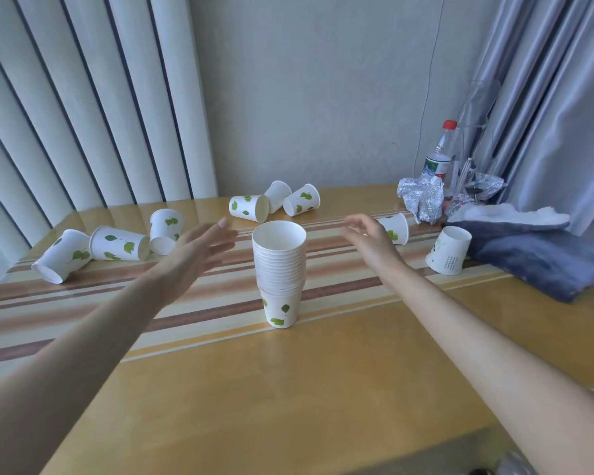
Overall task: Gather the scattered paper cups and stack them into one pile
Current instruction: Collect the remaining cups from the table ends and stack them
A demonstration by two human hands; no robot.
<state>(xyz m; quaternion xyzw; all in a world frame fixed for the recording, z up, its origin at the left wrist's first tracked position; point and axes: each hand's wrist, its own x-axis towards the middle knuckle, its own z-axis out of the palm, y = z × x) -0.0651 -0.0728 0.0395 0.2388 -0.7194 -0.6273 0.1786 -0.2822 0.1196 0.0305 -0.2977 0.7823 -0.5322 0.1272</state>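
While both arms reach forward over the table (pixel 323 389), the scene reads so:
Stack: upright pile of cups (pixel 279 275) at the centre, on the striped runner (pixel 83 313).
Left hand (pixel 192 255): at 10 o'clock from the stack, fingers spread apart, holding nothing.
Right hand (pixel 371 240): at 2 o'clock, fingers loosely curled, holding nothing.
Loose cups: three lying cups (pixel 117 243) at 9 o'clock, three more (pixel 275 200) at 12 o'clock, one cup (pixel 396 228) just behind the right hand, one overturned cup (pixel 448 250) at 3 o'clock beside a folded towel (pixel 535 255).
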